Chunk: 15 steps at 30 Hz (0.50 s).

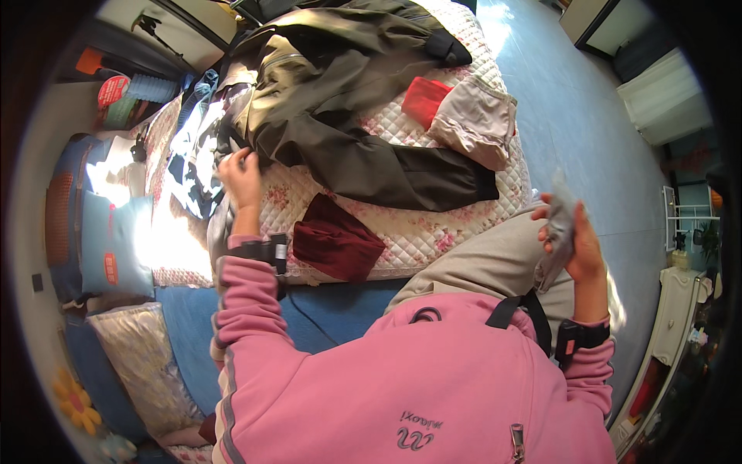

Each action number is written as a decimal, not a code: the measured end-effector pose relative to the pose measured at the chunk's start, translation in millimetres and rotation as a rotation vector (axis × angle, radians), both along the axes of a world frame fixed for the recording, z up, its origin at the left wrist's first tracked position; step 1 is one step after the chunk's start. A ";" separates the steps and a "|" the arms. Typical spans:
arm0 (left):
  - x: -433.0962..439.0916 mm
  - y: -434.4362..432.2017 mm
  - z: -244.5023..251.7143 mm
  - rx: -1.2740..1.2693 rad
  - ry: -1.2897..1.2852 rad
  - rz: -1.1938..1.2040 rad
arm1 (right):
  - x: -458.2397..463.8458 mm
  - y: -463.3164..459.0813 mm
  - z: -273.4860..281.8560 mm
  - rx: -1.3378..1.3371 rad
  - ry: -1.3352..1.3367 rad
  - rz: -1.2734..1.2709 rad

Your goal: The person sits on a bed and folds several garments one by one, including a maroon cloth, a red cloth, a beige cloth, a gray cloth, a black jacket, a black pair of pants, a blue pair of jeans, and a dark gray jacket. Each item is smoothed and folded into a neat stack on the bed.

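My right hand (pixel 582 243) is raised at the right, fingers closed around a crumpled grey cloth (pixel 560 232). On the left, my left hand (pixel 240 177) touches the edge of a heap of clothes; whether its fingers pinch any fabric is unclear. A dark olive jacket (pixel 371 168) lies spread over the floral quilted cover (pixel 278 197), one cuffed sleeve reaching right. Between my hands is a folded dark red cloth (pixel 336 240). Farther back, a pale pink garment (pixel 475 119) partly overlaps a bright red cloth (pixel 426 101). White and blue patterned clothing (pixel 200 156) lies left of the jacket.
A light blue cushion (pixel 113 243) and a shiny patterned cushion (pixel 145 359) rest on the left. Blue upholstery (pixel 348 301) runs along the near edge of the quilt. Beyond my right leg is blue floor (pixel 579 127), with a white cabinet (pixel 675 313) at the far right.
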<state>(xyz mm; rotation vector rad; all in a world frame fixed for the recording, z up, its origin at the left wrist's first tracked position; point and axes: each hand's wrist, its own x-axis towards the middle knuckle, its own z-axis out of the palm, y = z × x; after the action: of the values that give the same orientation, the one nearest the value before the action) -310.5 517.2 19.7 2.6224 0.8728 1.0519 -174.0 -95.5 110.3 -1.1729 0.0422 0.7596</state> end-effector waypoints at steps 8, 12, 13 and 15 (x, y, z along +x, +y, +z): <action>-78.7 206.2 -65.1 -0.288 0.828 0.505 | 0.3 -65.2 -48.8 -0.818 -0.358 -0.253; -79.3 246.2 -53.3 -0.089 0.803 0.169 | -4.3 -81.7 -64.6 -0.563 -0.306 -0.448; -66.6 240.4 -39.6 0.177 0.993 0.135 | -5.0 -83.0 -65.1 -0.457 -0.329 -0.468; -36.0 200.6 6.8 -0.769 -0.096 0.054 | -5.4 -80.7 -65.3 -0.501 -0.289 -0.523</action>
<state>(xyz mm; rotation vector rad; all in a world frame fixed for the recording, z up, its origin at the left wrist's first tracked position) -346.6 717.8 26.5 1.9006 1.0612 0.6551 -179.4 -176.2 44.9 -1.6481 0.3000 0.1066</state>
